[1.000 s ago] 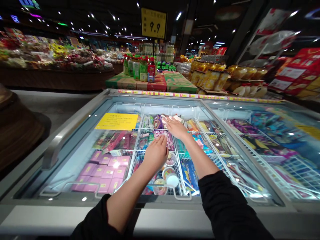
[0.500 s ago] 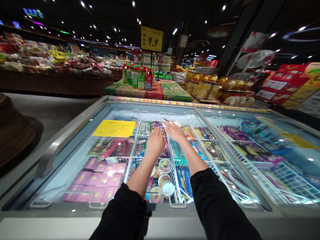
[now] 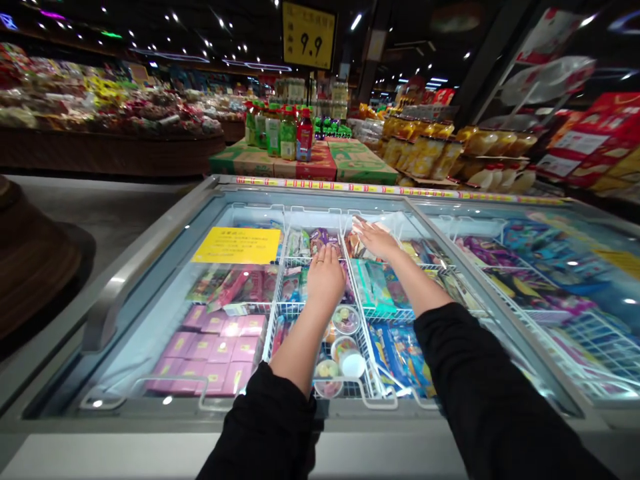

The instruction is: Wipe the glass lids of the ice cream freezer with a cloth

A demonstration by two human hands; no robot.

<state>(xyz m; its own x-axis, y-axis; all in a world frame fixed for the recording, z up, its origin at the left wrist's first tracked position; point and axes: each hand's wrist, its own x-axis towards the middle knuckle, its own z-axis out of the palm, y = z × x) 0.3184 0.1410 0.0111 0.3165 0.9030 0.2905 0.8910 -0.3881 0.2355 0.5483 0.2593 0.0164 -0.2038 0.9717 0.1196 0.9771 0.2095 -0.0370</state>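
Observation:
My left hand lies flat on the glass lid of a chest freezer, fingers stretched forward and nothing in them. Farther out and to the right, my right hand presses a white cloth to the glass, its fingers extended over it; the palm hides part of the cloth. Below the lid, white wire baskets hold packaged frozen treats. Round tubs sit under my left forearm, and blue packets lie under my right arm.
A yellow notice is on the left of the lid, above pink boxes. A handle rises at the lid's left edge. Beyond the freezer stand bottles on cartons, jars and a price sign.
My right hand has slid right across the glass with the cloth, away from my left hand. The left stays flat on the lid. The view has tilted slightly down.

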